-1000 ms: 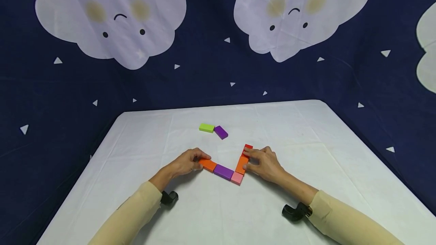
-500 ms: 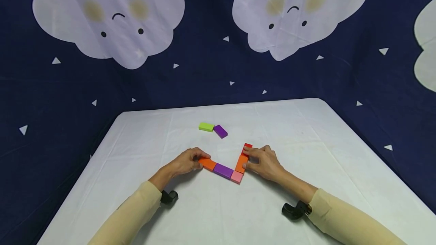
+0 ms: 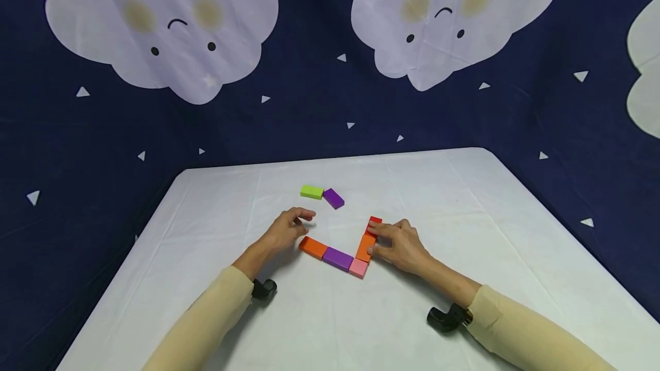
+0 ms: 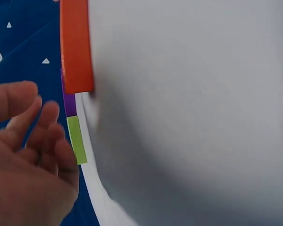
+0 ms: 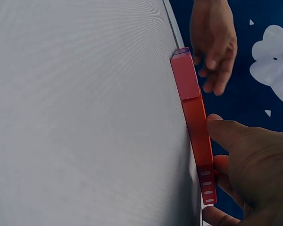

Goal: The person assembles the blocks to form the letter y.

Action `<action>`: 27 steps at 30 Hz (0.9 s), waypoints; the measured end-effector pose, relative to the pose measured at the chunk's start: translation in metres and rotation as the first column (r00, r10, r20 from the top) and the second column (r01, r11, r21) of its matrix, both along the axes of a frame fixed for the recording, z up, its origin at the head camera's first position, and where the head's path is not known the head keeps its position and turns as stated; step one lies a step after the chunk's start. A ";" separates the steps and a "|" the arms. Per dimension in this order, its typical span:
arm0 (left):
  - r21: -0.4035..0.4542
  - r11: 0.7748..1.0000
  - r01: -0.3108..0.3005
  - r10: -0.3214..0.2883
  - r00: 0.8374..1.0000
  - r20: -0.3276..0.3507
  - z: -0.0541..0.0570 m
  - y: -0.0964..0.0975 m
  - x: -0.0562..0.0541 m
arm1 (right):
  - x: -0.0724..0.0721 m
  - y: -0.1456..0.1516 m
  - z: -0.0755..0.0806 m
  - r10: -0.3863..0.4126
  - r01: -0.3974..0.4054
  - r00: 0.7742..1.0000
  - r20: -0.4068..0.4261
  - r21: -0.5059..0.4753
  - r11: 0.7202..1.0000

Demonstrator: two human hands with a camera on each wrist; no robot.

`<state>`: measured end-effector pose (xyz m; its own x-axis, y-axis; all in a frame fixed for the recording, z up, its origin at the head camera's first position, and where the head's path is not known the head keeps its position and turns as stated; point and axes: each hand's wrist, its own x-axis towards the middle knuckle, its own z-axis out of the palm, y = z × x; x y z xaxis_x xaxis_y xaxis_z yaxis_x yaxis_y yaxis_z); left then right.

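Observation:
Several flat coloured blocks form a bent row on the white table. The left arm runs from an orange block (image 3: 313, 247) through a purple block (image 3: 338, 259) to a pink block (image 3: 358, 268). From there another orange block (image 3: 365, 247) and a red block (image 3: 376, 220) lead away from me. My left hand (image 3: 282, 231) hovers just behind the left orange block, thumb and fingers apart, holding nothing. With its thumb at the side of the right orange block and a finger over the red one, my right hand (image 3: 402, 248) touches the row. White marks show on the red block's side (image 5: 206, 186).
Beyond the row, a lime green block (image 3: 311, 192) and a second purple block (image 3: 334, 198) lie corner to corner. A dark blue cloth (image 3: 309, 125) with clouds hangs behind the white table (image 3: 438, 188). Each wrist wears a black camera (image 3: 448, 319).
My left hand has let go of the left orange block and moved up and away, toward the green block. My right hand and the row of blocks have stayed in place.

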<state>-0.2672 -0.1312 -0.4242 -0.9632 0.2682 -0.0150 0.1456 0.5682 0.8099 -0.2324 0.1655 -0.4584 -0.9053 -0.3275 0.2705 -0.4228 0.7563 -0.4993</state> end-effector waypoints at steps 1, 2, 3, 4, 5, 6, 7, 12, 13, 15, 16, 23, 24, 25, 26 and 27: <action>-0.003 1.000 -0.027 0.027 0.999 -0.024 0.001 0.003 -0.003 | 0.000 0.000 0.000 -0.001 0.001 1.000 0.001 0.000 1.000; -0.004 0.998 -0.055 0.055 0.997 -0.045 0.002 0.006 -0.007 | 0.000 0.000 -0.001 -0.002 0.002 1.000 0.002 -0.001 1.000; -0.003 0.997 -0.080 0.079 0.995 -0.063 0.003 0.008 -0.011 | 0.000 0.001 -0.002 -0.004 0.004 1.000 0.003 0.001 1.000; 0.001 0.995 -0.103 0.102 0.992 -0.074 0.003 0.011 -0.015 | 0.000 0.001 -0.002 -0.005 0.005 1.000 0.002 0.002 1.000; 0.004 0.993 -0.121 0.121 0.989 -0.081 0.004 0.013 -0.018 | 0.000 0.001 -0.003 -0.007 0.007 1.000 -0.001 0.004 1.000; 0.010 0.991 -0.137 0.137 0.987 -0.082 0.005 0.015 -0.022 | -0.001 0.001 -0.003 -0.009 0.009 1.000 -0.004 0.006 1.000; 0.009 0.988 -0.152 0.153 0.985 -0.080 0.005 0.017 -0.026 | -0.001 0.001 -0.004 -0.010 0.011 1.000 -0.007 0.007 1.000; 0.000 0.980 -0.197 0.196 0.978 -0.066 0.006 0.025 -0.043 | -0.001 0.001 -0.002 -0.004 0.004 1.000 -0.021 0.003 1.000; -0.008 0.980 -0.201 0.199 0.978 -0.068 0.007 0.026 -0.045 | -0.001 0.000 -0.001 -0.001 0.001 1.000 -0.023 0.001 1.000; -0.016 0.978 -0.208 0.206 0.976 -0.070 0.008 0.030 -0.050 | -0.001 -0.001 0.001 0.004 -0.004 1.000 -0.025 -0.003 1.000; -0.024 0.977 -0.213 0.211 0.975 -0.070 0.008 0.031 -0.052 | -0.001 -0.001 0.002 0.005 -0.005 1.000 -0.026 -0.004 1.000; -0.093 0.971 -0.222 0.217 0.974 -0.063 0.007 0.046 -0.063 | -0.001 -0.001 0.002 -0.001 0.001 1.000 -0.025 0.008 1.000; -0.101 0.971 -0.217 0.212 0.976 -0.058 0.007 0.048 -0.064 | -0.001 -0.001 0.002 -0.002 0.003 1.000 -0.026 0.011 1.000; -0.107 0.971 -0.214 0.209 0.976 -0.053 0.006 0.049 -0.065 | -0.001 -0.001 0.001 -0.004 0.004 1.000 -0.028 0.012 1.000; -0.112 0.971 -0.210 0.206 0.978 -0.046 0.005 0.051 -0.066 | -0.001 -0.001 0.001 -0.005 0.005 1.000 -0.027 0.009 1.000; -0.115 0.972 -0.207 0.204 0.978 -0.038 0.005 0.052 -0.067 | -0.001 -0.002 0.001 -0.006 0.006 1.000 -0.026 0.006 1.000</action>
<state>-0.3338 -0.0789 -0.4196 -0.9980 0.0620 -0.0095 0.0352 0.6791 0.7332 -0.2329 0.1639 -0.4574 -0.9001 -0.3237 0.2914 -0.4306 0.7621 -0.4834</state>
